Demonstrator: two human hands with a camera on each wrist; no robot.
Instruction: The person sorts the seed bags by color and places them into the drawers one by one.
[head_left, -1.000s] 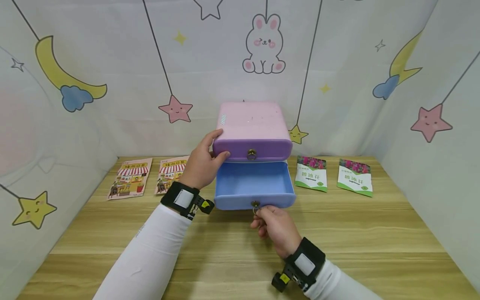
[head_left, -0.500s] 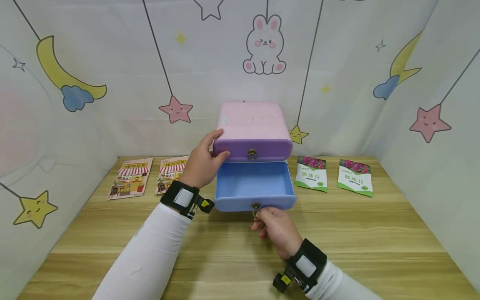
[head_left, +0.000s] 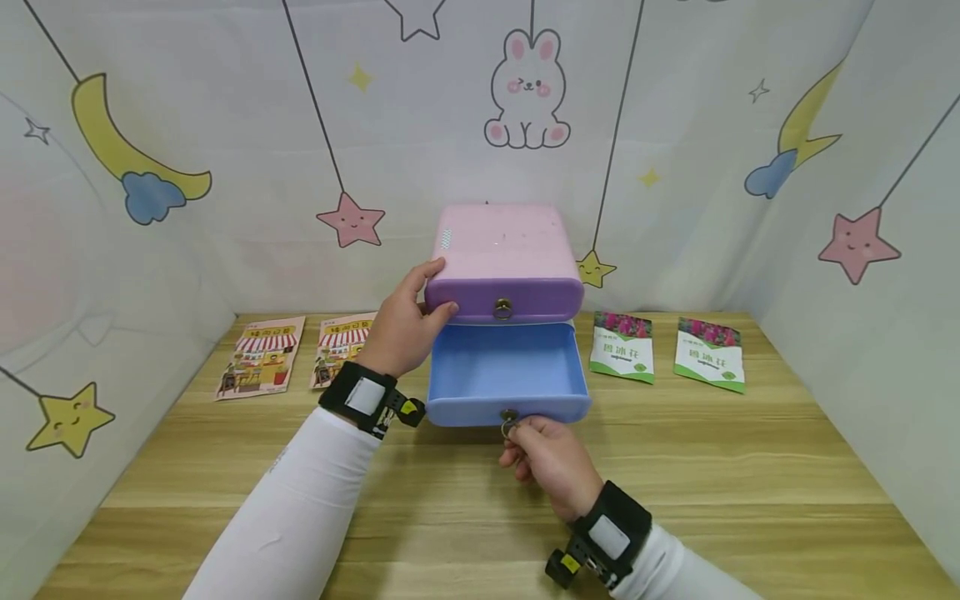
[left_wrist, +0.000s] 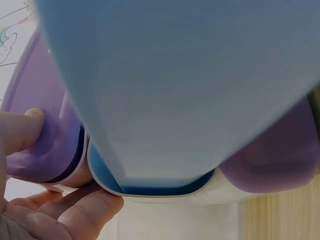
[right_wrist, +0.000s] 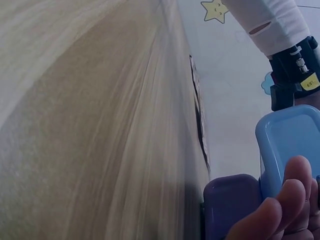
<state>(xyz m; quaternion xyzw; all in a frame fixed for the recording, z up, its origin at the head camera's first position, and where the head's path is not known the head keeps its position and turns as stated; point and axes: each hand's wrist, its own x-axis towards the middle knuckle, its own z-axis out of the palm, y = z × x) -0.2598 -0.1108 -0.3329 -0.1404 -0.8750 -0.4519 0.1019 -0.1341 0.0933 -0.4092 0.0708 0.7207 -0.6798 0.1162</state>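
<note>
A small drawer cabinet (head_left: 502, 242) with a pink top stands against the backdrop. Its upper purple drawer (head_left: 468, 298) is closed. Below that, the blue drawer (head_left: 465, 410) is pulled out, its inside bare. My left hand (head_left: 401, 335) grips the cabinet's left front corner, thumb on the purple front and fingers along the side. With thumb and fingertips my right hand (head_left: 553, 460) pinches the ring pull (head_left: 505, 431) of the blue drawer. In the left wrist view the blue drawer (left_wrist: 190, 100) juts toward the camera, past a lower purple drawer (left_wrist: 280, 155).
Two pink packets with shop pictures, the outer (head_left: 262, 358) and the inner (head_left: 341, 346), lie left of the cabinet. Two flower-printed packets, one nearer (head_left: 622, 348) and one farther (head_left: 709, 357), lie to its right. A wooden table (head_left: 450, 517) bears everything.
The blue drawer has slid slightly farther out toward me, with my right hand moving along on its ring. My left hand has stayed at the cabinet's corner.
</note>
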